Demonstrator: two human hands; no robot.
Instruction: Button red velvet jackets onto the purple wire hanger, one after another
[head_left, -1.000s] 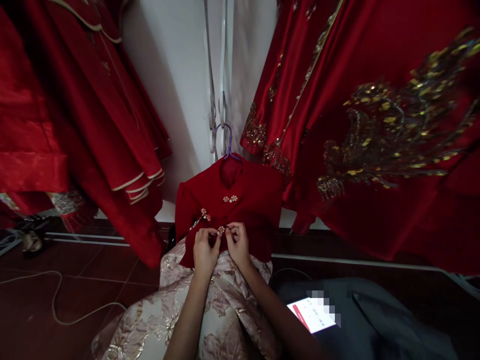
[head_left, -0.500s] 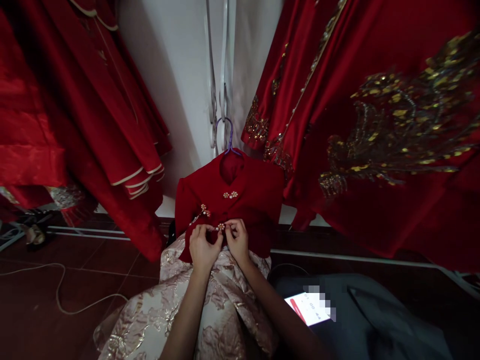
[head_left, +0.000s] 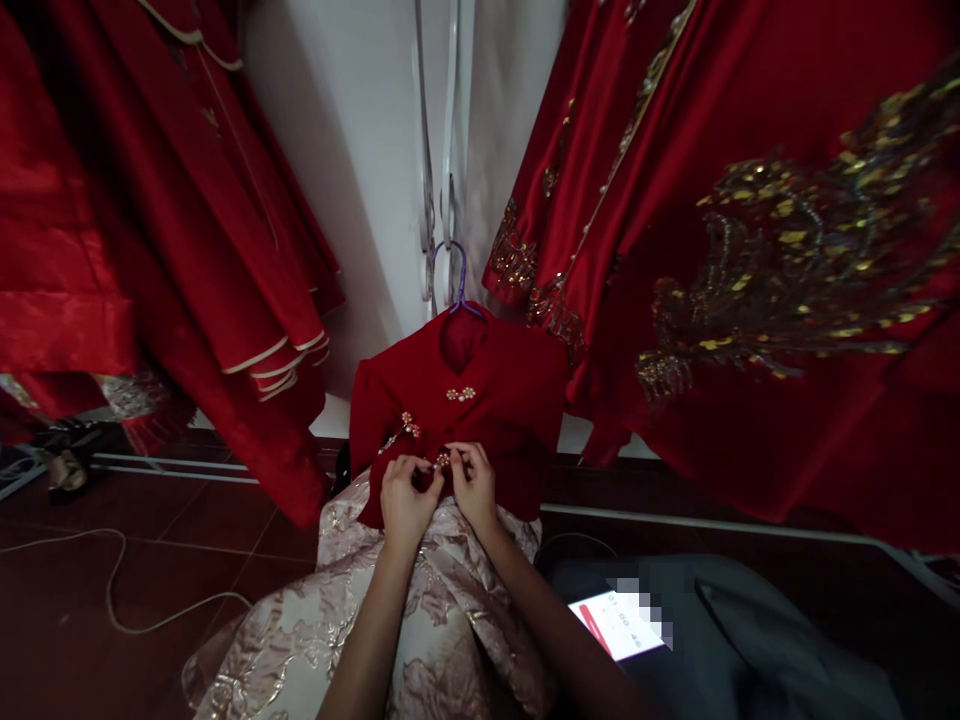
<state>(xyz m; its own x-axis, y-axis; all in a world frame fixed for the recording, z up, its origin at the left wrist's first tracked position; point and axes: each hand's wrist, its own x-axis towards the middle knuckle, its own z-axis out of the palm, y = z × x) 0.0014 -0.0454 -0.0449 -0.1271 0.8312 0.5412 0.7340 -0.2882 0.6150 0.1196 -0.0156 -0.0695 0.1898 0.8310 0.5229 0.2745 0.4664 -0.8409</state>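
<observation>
A small red jacket (head_left: pixel 510 400) hangs on a purple hanger (head_left: pixel 457 285) in front of me, above a pale floral brocade skirt (head_left: pixel 315 630). Two jewelled clasps show on its front, one at the collar (head_left: pixel 460 394) and one lower left (head_left: pixel 409 424). My left hand (head_left: pixel 405 500) and my right hand (head_left: pixel 472 485) meet at a third jewelled clasp (head_left: pixel 442 461) near the jacket's lower edge. Both hands pinch the clasp and the red cloth beside it, fingers closed.
Long red gowns hang at left (head_left: pixel 150 250) and a red gown with gold embroidery (head_left: pixel 787 260) at right. A white wall (head_left: pixel 360 150) stands behind. A lit phone screen (head_left: pixel 619 625) lies on dark cloth at lower right. A white cable (head_left: pixel 112 590) trails over the dark floor.
The hands stay at the lower clasp with only small finger shifts. The view has bobbed slightly; nothing else has moved.
</observation>
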